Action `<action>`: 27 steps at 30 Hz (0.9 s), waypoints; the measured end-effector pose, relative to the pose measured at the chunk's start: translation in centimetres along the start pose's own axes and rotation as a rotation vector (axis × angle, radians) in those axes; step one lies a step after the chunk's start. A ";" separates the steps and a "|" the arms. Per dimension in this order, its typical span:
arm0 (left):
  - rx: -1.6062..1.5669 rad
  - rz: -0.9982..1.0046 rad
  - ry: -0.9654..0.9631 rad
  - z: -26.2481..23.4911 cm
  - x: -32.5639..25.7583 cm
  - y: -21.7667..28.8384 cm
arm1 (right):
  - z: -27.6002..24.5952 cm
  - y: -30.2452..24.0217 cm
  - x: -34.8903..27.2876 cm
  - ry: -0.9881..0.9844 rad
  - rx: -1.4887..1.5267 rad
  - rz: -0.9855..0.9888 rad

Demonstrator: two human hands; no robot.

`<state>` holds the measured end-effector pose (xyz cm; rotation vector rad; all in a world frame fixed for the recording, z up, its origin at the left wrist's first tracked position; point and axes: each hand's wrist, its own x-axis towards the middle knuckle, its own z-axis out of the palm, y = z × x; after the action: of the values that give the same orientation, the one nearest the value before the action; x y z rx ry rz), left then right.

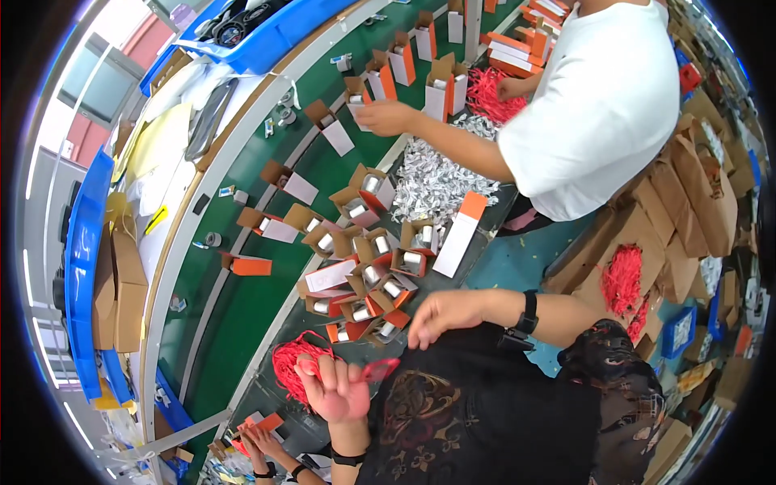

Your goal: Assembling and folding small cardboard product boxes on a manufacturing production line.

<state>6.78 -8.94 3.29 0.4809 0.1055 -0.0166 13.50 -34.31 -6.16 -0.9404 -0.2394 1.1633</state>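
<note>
My left hand (338, 390) is raised at the lower middle, fingers curled around a thin red strip (380, 369), whose exact kind is unclear. Just behind that hand lies a tangled heap of red cords (293, 362). My right hand (443, 315) hangs beside the near edge of the bench, its fingers bent and pressed together; whatever they hold, if anything, is hidden. Between and beyond my hands stands a cluster of open small cardboard boxes (372, 275), with white cylindrical items inside. A long white and orange box (461, 234) lies at the cluster's right.
A green conveyor (218, 315) curves along the left, carrying spaced open boxes. A heap of silvery-white strips (440, 178) lies farther back. A co-worker in a white shirt (598, 105) reaches over the belt; another person's hands (260, 443) work at lower left. Blue trays (85, 267) line the far side.
</note>
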 end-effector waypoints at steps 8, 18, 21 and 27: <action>0.699 -0.125 0.170 0.7 0.0 -1.1 | -20.5 0.4 2.5 1.196 -1.417 -0.062; 1.142 -0.136 0.205 1.6 -0.6 -0.6 | -26.8 0.3 3.2 1.001 -1.485 0.060; 1.071 -0.143 0.246 1.6 -0.3 -0.8 | -27.7 0.5 1.7 1.148 -1.123 -0.137; 1.058 -0.086 0.192 1.4 0.4 -1.2 | -22.4 -2.6 -1.3 0.762 0.346 -0.324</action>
<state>7.29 -10.63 3.97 1.5360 0.3090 -0.1139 28.31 -46.91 -17.63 -0.9273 0.4035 0.4693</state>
